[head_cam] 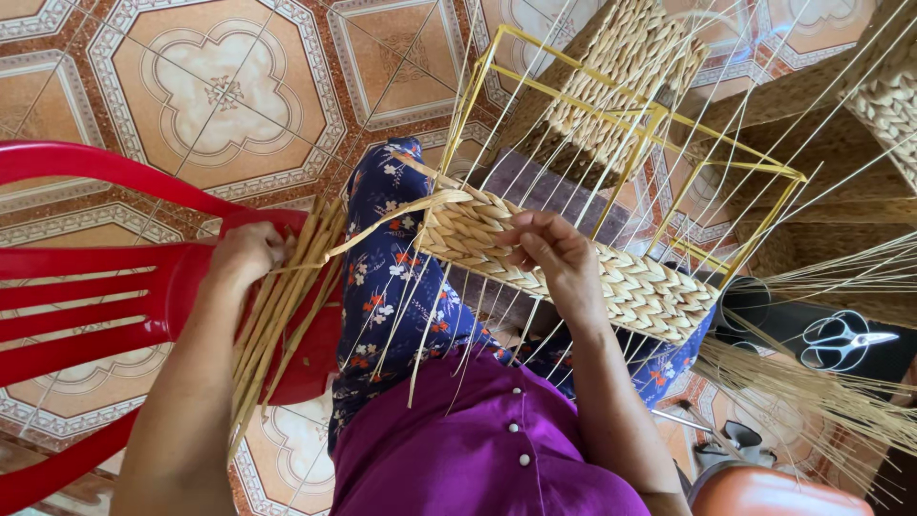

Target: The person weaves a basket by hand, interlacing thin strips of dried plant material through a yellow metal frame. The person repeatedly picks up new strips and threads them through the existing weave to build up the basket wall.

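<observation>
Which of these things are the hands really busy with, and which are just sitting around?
Busy with:
- left hand pulling a straw strand from the straw bundle on the red chair
- right hand pressing the woven band on the yellow wire frame

Sitting around:
- scissors on a dark surface
- finished woven baskets
- loose straw pile

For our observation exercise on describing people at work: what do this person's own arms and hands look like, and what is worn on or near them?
Both forearms are bare, with no sleeve reaching them. The left hand and right hand wear no gloves, and no rings, bracelets or watch show. A purple top with small pale buttons covers the body, above dark blue floral trousers.
</observation>
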